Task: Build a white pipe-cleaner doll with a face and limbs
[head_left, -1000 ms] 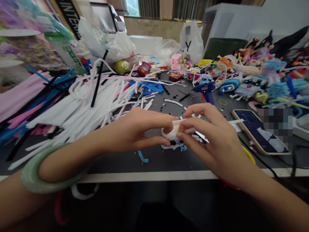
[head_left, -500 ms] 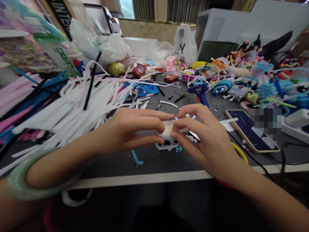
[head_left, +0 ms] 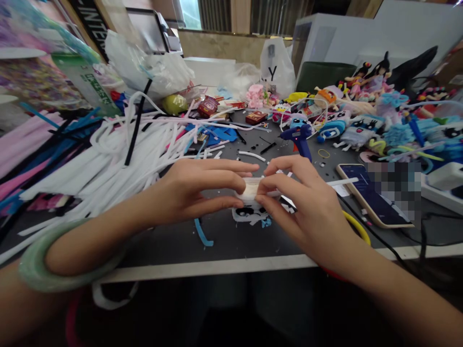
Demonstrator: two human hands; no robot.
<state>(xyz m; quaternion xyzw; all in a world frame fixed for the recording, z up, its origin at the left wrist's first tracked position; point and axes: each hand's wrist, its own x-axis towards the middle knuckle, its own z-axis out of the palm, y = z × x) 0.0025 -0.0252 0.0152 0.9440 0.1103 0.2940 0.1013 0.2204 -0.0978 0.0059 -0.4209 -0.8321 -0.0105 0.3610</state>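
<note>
Over the front of the dark table, my left hand (head_left: 206, 188) pinches the left end of a small whitish piece with a beige face (head_left: 251, 188). From the right, my right hand (head_left: 300, 197) closes thumb and fingers on the same piece, which is partly covered and whose kind I cannot make out. A white fuzzy strip (head_left: 343, 181) sticks out to the right behind my right hand. Just below the fingers lies a small white fuzzy figure (head_left: 246, 214) with black eyes, its upper part hidden. A bent blue strip (head_left: 203, 233) rests to its left.
A heap of white fuzzy strips (head_left: 108, 159) covers the left side. Behind my hands stands a blue glue gun (head_left: 299, 137). To the right lie a phone (head_left: 372, 195), black cables (head_left: 376, 226) and several plush figures (head_left: 358, 130). A white edge (head_left: 217, 266) borders the table front.
Both hands keep their hold on the whitish piece and have shifted only slightly. More of the figure's black-eyed face shows beneath them.
</note>
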